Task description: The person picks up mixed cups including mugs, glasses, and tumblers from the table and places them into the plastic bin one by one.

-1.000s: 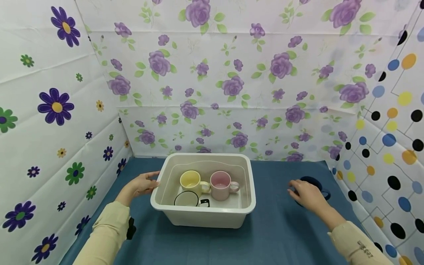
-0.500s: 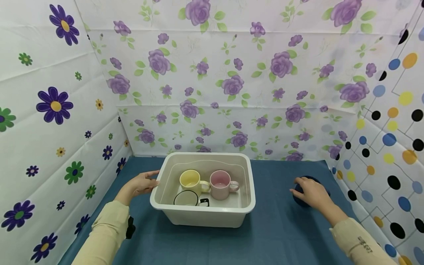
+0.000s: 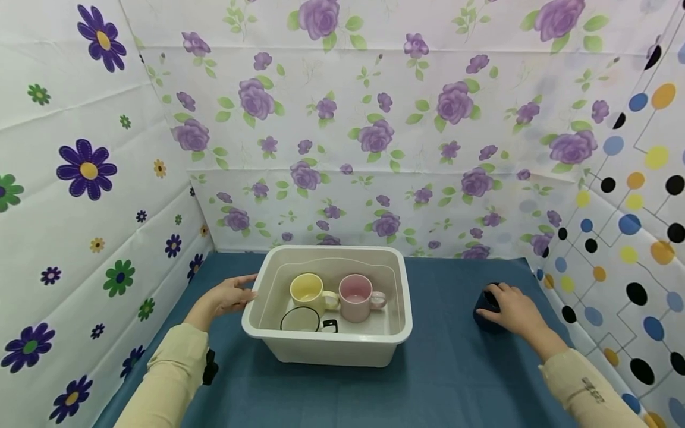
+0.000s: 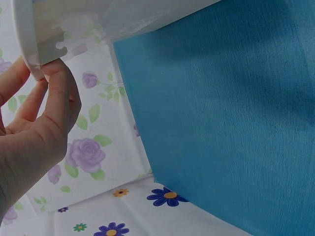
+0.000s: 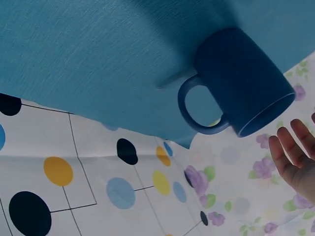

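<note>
My left hand point(image 3: 227, 295) pinches the left rim of a white plastic basin point(image 3: 326, 339); the left wrist view has thumb and fingers on either side of that rim. Inside the basin stand a yellow mug point(image 3: 307, 292), a pink mug point(image 3: 355, 297) and a clear or pale cup with a black rim point(image 3: 301, 321). To the right, my right hand point(image 3: 515, 310) hovers over a dark blue mug point(image 3: 484, 322) standing upright on the table, covering its right side. In the right wrist view the mug's handle point(image 5: 189, 110) shows, and the loosely spread fingers point(image 5: 280, 152) are just off its rim.
A blue cloth point(image 3: 439, 368) covers the table. Patterned sheets stand on three sides: a rose-printed back wall point(image 3: 374, 196), a daisy-printed left wall point(image 3: 123, 238) and a dotted right wall point(image 3: 621, 297).
My right hand has shifted slightly right over the dark blue mug, whose left side now shows while its handle has become hidden in the head view. The left hand and basin stay put.
</note>
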